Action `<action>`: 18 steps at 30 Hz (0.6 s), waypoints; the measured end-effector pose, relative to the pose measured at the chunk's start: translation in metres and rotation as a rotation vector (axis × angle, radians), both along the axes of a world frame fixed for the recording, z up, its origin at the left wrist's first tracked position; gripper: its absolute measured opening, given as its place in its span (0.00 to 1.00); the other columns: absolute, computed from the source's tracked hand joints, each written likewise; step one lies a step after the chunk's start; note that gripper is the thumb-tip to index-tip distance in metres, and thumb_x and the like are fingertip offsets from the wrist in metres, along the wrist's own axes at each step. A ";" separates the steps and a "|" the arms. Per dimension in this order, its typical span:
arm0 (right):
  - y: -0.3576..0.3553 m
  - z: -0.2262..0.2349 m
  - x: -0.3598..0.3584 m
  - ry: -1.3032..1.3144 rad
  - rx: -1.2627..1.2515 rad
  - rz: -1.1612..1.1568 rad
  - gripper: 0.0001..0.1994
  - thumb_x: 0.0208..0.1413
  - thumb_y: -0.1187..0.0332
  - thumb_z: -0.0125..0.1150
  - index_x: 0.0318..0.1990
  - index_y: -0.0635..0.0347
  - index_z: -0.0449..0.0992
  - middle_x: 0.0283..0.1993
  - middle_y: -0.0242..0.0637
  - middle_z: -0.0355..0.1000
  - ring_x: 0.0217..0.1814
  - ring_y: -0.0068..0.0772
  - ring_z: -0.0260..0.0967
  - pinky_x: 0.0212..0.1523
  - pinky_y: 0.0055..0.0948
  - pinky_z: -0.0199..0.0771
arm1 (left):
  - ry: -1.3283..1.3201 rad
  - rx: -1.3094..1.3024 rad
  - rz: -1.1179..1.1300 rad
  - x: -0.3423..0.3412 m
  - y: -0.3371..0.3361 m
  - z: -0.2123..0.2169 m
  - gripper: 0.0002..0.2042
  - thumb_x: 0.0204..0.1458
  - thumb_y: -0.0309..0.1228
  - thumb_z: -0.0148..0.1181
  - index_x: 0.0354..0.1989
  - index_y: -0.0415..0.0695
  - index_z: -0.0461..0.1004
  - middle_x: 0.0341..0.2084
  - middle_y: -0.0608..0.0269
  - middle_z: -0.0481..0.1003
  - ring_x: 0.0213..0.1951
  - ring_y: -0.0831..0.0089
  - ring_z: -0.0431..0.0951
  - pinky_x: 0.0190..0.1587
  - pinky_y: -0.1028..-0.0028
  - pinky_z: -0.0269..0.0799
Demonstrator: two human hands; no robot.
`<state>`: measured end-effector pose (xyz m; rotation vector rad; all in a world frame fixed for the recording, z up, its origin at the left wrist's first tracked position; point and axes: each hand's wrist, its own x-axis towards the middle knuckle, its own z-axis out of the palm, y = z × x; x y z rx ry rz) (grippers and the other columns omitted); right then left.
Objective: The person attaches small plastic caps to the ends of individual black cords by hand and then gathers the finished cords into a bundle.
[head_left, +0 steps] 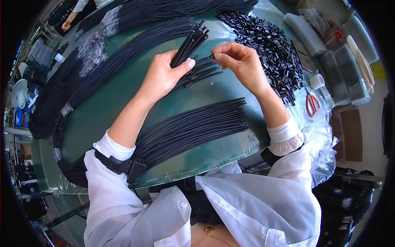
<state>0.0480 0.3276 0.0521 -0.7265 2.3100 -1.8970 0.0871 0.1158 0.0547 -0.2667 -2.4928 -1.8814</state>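
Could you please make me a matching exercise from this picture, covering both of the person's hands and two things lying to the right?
1. Left hand
2. Looped-handled tool
3. Right hand
4. Heap of small pieces

A. Pinching a small black piece
B. Black all over
C. Wrapped around a bundle of black cables
D. Orange-red handles

Pairs: 1-C, 2-D, 3-A, 4-B

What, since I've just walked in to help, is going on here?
A person's left hand holds a bunch of black cables, while the right hand pinches a small black piece just right of it. More cables lie on the green table, and a pile of small black pieces sits to the right.
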 end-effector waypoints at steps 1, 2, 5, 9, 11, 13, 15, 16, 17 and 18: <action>0.000 -0.002 0.000 -0.017 0.003 0.057 0.08 0.55 0.71 0.57 0.40 0.64 0.74 0.34 0.32 0.74 0.36 0.18 0.70 0.34 0.18 0.69 | 0.003 -0.010 -0.016 0.000 0.001 0.000 0.10 0.52 0.33 0.59 0.25 0.40 0.71 0.17 0.77 0.62 0.22 0.88 0.57 0.23 0.81 0.53; -0.001 -0.003 0.001 -0.033 0.006 0.112 0.08 0.55 0.71 0.57 0.40 0.64 0.73 0.33 0.33 0.74 0.35 0.18 0.71 0.34 0.17 0.69 | 0.006 -0.020 -0.034 -0.001 0.002 0.000 0.10 0.52 0.34 0.58 0.26 0.40 0.71 0.17 0.77 0.63 0.21 0.88 0.57 0.23 0.82 0.54; -0.012 -0.004 0.007 -0.073 -0.012 0.159 0.08 0.55 0.71 0.57 0.41 0.64 0.71 0.32 0.34 0.74 0.33 0.18 0.71 0.33 0.17 0.69 | -0.047 0.099 -0.096 0.006 0.007 -0.001 0.11 0.53 0.36 0.57 0.25 0.43 0.70 0.15 0.77 0.63 0.18 0.90 0.57 0.19 0.83 0.52; -0.020 0.000 0.016 -0.140 -0.066 0.183 0.09 0.56 0.71 0.55 0.42 0.63 0.68 0.30 0.34 0.74 0.32 0.19 0.71 0.32 0.17 0.70 | -0.163 0.144 -0.184 0.004 0.002 0.006 0.11 0.54 0.38 0.56 0.27 0.44 0.69 0.16 0.75 0.64 0.16 0.90 0.58 0.18 0.84 0.52; -0.018 0.003 0.017 -0.186 -0.083 0.244 0.09 0.57 0.71 0.54 0.43 0.62 0.66 0.29 0.35 0.73 0.31 0.19 0.71 0.31 0.18 0.70 | -0.207 0.140 -0.211 0.002 -0.001 0.006 0.11 0.54 0.38 0.56 0.29 0.44 0.70 0.16 0.75 0.65 0.16 0.89 0.58 0.18 0.84 0.53; -0.013 0.004 0.015 -0.195 -0.022 0.202 0.09 0.57 0.71 0.54 0.43 0.62 0.66 0.28 0.34 0.73 0.31 0.19 0.71 0.31 0.18 0.70 | -0.152 -0.031 -0.205 -0.001 -0.002 0.003 0.11 0.54 0.38 0.56 0.31 0.43 0.70 0.16 0.73 0.66 0.17 0.88 0.60 0.18 0.84 0.55; -0.008 0.005 0.011 -0.210 0.093 0.129 0.08 0.57 0.70 0.53 0.42 0.63 0.68 0.27 0.34 0.73 0.31 0.19 0.71 0.32 0.19 0.70 | -0.124 -0.109 -0.203 -0.006 -0.009 -0.003 0.11 0.54 0.39 0.56 0.32 0.42 0.70 0.17 0.73 0.66 0.17 0.88 0.61 0.19 0.84 0.56; -0.006 0.004 0.007 -0.210 0.098 0.130 0.08 0.57 0.70 0.53 0.42 0.63 0.68 0.27 0.34 0.73 0.31 0.19 0.71 0.32 0.19 0.70 | -0.045 -0.125 -0.143 -0.011 -0.017 -0.010 0.11 0.54 0.38 0.56 0.31 0.42 0.70 0.16 0.72 0.67 0.17 0.87 0.62 0.19 0.84 0.57; -0.002 0.001 0.001 -0.180 0.161 0.131 0.08 0.56 0.70 0.54 0.42 0.62 0.69 0.27 0.34 0.73 0.31 0.20 0.71 0.32 0.20 0.70 | 0.033 -0.141 -0.081 -0.016 -0.024 -0.016 0.11 0.54 0.38 0.55 0.30 0.41 0.70 0.16 0.72 0.67 0.17 0.87 0.62 0.18 0.83 0.58; 0.004 -0.002 -0.007 -0.151 0.225 0.133 0.08 0.55 0.71 0.55 0.41 0.62 0.70 0.27 0.34 0.73 0.30 0.22 0.71 0.32 0.21 0.71 | 0.110 -0.156 -0.017 -0.018 -0.029 -0.022 0.11 0.54 0.37 0.55 0.30 0.40 0.70 0.15 0.71 0.67 0.17 0.87 0.63 0.18 0.83 0.59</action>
